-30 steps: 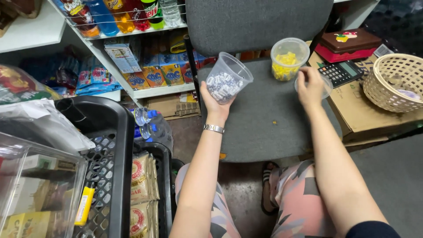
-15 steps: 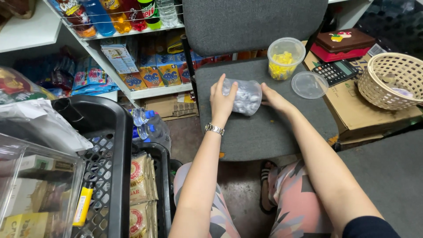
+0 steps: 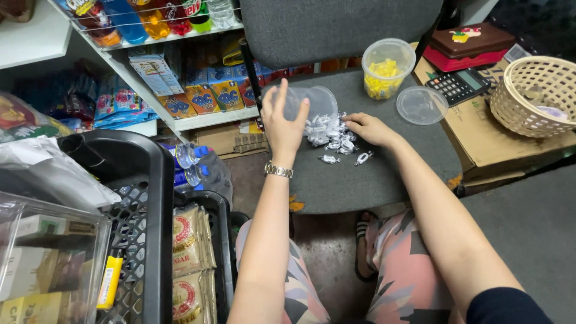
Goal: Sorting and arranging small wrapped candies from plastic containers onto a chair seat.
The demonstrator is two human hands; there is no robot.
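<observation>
**Sweets tipped out on a grey chair seat**

Left hand (image 3: pixel 283 120) gripping a clear plastic tub (image 3: pixel 315 103), tipped on its side over the grey chair seat (image 3: pixel 372 180), fingers curled round its rim. Right hand (image 3: pixel 367 127) resting flat and loosely spread on the seat, fingertips touching a small heap of silver-wrapped sweets (image 3: pixel 332 137) spilling from the tub's mouth. Two stray sweets just in front of the heap.

Behind, near the chair back: another clear tub with yellow pieces (image 3: pixel 387 69), upright, and a loose round lid (image 3: pixel 421 105) beside it. To the right, on a cardboard box (image 3: pixel 510 150): a dark calculator (image 3: pixel 459 85), a woven basket (image 3: pixel 537 96), a red and brown flat case (image 3: pixel 474 45).

On the left shelves: bottles with coloured drinks (image 3: pixel 150 18) up top, orange and blue packets (image 3: pixel 201 96) on the level below. Lower left: a black crate (image 3: pixel 141 198) with pale printed bags (image 3: pixel 189 246).
</observation>
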